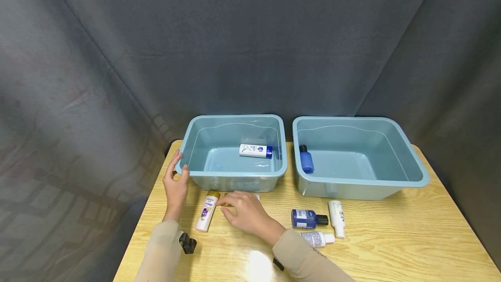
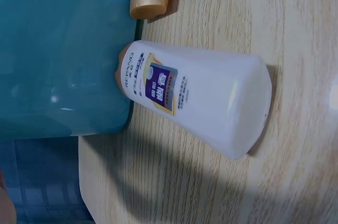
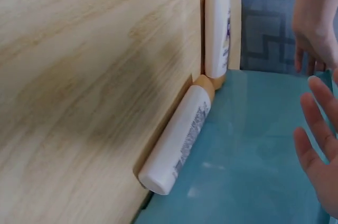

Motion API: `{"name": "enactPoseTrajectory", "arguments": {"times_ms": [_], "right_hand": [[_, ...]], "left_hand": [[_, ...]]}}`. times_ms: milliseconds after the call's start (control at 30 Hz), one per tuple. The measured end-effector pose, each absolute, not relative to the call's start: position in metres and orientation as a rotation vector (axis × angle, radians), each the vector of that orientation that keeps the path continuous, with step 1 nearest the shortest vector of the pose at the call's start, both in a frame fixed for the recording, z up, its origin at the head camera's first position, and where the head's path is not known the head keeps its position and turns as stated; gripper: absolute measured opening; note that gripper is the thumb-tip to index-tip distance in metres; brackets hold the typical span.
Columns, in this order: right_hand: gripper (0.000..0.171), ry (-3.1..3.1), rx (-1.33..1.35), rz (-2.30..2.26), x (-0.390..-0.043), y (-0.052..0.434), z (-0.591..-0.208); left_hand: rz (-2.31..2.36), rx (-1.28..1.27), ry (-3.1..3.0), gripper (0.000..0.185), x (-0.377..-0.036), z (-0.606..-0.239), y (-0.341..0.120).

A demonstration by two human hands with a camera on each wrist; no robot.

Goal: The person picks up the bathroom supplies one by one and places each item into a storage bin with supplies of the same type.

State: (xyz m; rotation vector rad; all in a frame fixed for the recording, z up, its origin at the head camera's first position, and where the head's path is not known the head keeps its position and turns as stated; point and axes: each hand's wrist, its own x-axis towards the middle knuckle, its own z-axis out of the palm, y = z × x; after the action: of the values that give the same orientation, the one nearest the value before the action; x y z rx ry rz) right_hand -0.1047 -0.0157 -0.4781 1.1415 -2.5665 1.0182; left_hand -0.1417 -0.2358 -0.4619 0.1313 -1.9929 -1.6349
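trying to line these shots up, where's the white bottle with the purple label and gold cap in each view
Head: the white bottle with the purple label lies on the table, lower left, between the two hands.
Left wrist: it fills the centre, cap against the tub.
Right wrist: it lies at top centre, cap meeting a second gold-capped bottle.
Shared landmark: the left blue tub at the cap end.

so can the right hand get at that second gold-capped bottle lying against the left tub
Probably yes. The right hand hovers open just over the second gold-capped bottle, which lies flat on the table along the left tub. Only the tub wall sits close behind it; the near side looks free.
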Motion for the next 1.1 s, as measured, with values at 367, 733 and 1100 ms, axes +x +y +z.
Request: {"name": "enactPoseTrajectory", "arguments": {"times_ms": [367, 733, 1100], "right_hand": [[0.023, -2.652, 1.034, 0.987, -0.105, -0.013, -0.493], [0.028, -2.728, 0.909, 1.029, -0.108, -0.007, -0.504], [0.035, -2.734, 0.820, 1.043, -0.111, 0.001, -0.519]], "left_hand": [[-1.639, 0.123, -1.994, 0.043, -0.141, -0.461, -0.235], [-1.646, 0.131, -2.000, 0.043, -0.141, -0.461, -0.236], [-1.643, 0.132, -1.998, 0.043, -0.141, -0.461, -0.236]]}}
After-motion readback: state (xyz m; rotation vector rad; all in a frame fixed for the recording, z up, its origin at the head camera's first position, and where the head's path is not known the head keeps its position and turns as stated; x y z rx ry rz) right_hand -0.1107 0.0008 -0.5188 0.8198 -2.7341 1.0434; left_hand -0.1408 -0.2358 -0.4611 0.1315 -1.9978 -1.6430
